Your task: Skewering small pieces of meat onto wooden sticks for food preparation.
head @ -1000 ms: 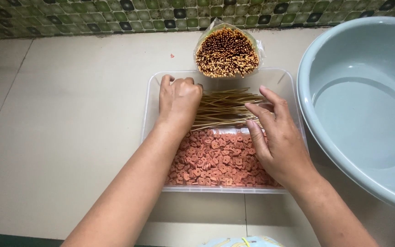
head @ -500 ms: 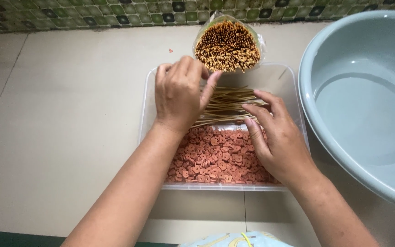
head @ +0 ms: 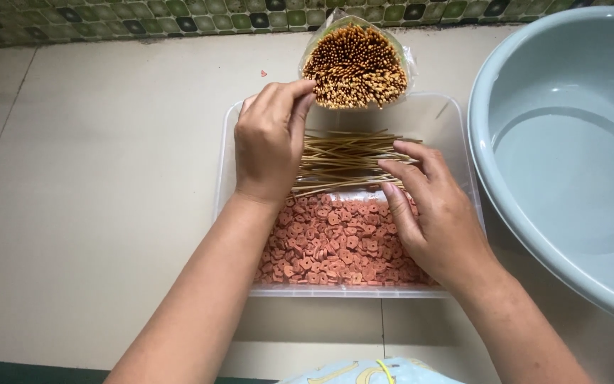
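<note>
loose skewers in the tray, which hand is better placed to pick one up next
Probably the right hand: its fingertips already rest on the loose skewers in the clear tray. The left hand is raised above them, fingers pinched near the bagged skewer bundle.

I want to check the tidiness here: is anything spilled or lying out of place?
Almost nothing. One small reddish crumb lies alone on the beige floor tile, outside the clear plastic tray that holds the reddish ring-shaped pieces. The loose wooden skewers are somewhat fanned, not neatly parallel.
</note>
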